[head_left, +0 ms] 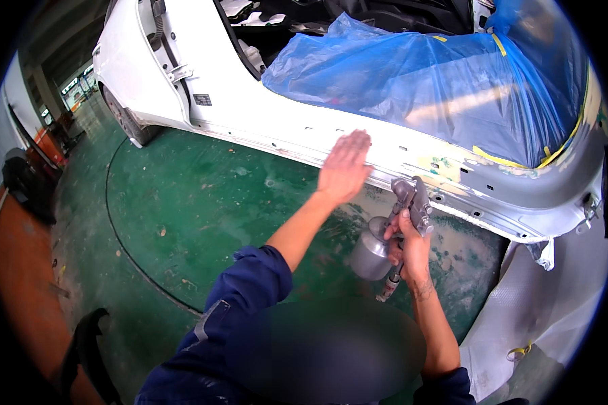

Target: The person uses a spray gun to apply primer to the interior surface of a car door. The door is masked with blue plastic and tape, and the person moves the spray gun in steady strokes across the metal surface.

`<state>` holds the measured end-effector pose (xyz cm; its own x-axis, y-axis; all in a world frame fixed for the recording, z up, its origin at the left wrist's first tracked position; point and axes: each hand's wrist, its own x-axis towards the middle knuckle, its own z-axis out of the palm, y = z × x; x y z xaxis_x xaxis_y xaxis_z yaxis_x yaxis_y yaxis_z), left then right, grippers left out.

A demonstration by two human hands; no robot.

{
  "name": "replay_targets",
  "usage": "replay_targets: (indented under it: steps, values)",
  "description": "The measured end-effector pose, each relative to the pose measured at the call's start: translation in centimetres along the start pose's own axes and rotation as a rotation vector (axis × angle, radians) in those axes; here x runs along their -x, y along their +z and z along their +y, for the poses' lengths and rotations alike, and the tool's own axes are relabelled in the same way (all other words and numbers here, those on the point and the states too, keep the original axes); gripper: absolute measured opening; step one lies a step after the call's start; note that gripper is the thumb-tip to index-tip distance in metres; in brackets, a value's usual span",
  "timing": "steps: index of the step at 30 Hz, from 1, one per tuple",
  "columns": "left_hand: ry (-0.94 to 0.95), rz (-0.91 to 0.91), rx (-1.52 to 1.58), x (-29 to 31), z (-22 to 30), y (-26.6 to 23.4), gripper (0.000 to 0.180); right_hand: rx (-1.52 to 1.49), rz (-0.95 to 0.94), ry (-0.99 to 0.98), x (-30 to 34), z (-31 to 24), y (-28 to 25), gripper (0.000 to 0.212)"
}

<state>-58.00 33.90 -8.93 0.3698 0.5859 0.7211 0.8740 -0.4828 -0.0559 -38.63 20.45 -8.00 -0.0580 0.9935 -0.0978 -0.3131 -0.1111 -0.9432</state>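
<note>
My left hand reaches forward with its fingers stretched out, over or against the white door sill of the car; whether it touches cannot be made out. In my right hand is a metal spray gun, with a silver cup hanging to its left and a hose fitting below the grip. The gun is close to the sill's lower edge. Patches of yellowish filler and grey primer show on the sill to the right. Blue masking film covers the door opening, edged with yellow tape.
A black hose curves over the green floor on the left. The car's wheel stands at the far left. Pale sheeting lies at the lower right. Dark curved parts stand along the left side.
</note>
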Motion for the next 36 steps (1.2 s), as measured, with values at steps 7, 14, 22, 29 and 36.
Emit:
replay_targets:
  steps: [7,14,22,29,36]
  values:
    - [-0.49,0.128,-0.224,5.4,-12.4,-0.2,0.07,0.062,-0.055,0.023,0.6,2.3,0.8,0.035]
    - [-0.562,0.153,0.009,6.9,-4.5,4.8,0.073,0.052,0.027,0.053,0.4,2.3,1.1,0.041]
    - [0.081,-0.314,0.072,8.2,6.8,3.2,0.07,0.028,0.015,0.037,3.8,1.6,-5.8,0.034]
    - [0.185,-0.271,-0.044,7.8,4.5,2.5,0.068,-0.082,0.261,-0.058,6.3,0.7,-12.6,0.038]
    - [0.223,-0.299,-0.045,6.9,6.6,2.7,0.068,-0.213,0.348,-0.09,6.8,0.2,-17.0,0.037]
